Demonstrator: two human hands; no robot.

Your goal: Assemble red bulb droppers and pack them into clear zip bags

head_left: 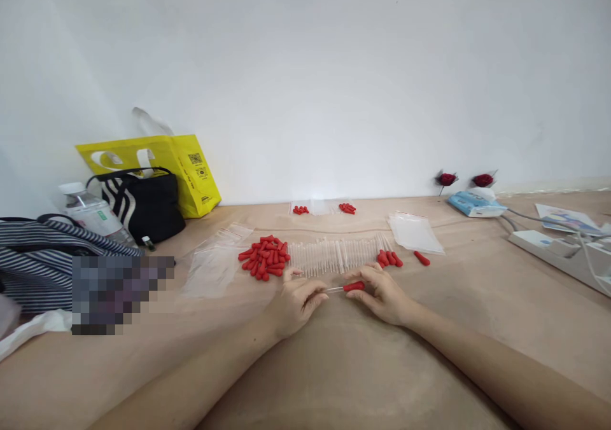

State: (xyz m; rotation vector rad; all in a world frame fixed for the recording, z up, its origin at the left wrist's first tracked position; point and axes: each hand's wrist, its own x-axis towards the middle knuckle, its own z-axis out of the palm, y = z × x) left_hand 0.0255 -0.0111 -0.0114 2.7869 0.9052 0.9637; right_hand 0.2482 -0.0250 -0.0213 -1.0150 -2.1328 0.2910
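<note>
Forearms [233, 366] lead to hands [296, 304] [384, 296] holding a dropper [354, 286] between them.

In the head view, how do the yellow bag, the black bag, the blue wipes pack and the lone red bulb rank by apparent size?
Largest to smallest:
1. yellow bag
2. black bag
3. blue wipes pack
4. lone red bulb

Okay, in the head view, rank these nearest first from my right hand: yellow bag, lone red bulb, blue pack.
From your right hand:
1. Lone red bulb, just beyond, rightward.
2. Blue pack, back right.
3. Yellow bag, far left.
</note>
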